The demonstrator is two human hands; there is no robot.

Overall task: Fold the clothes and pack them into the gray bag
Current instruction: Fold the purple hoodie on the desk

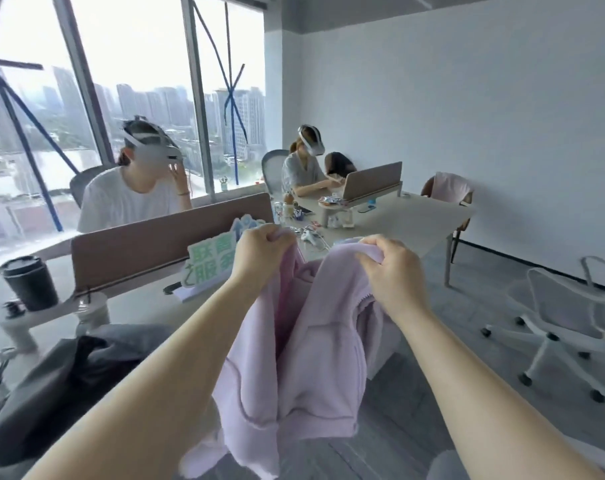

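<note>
Both hands' grip, left point(259, 252) and right point(391, 268), on lilac garment point(315, 358) beside open gray bag point(69, 368).

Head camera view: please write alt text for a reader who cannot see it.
Two bare hands, left hand and right hand, grip the top of a lilac garment held up in the air. A gray bag lies on the desk at the left.

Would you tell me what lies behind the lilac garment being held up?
Behind the lilac garment show the desk edge, gray floor and a green-lettered sign. Whatever sits directly behind the cloth is covered.
</note>
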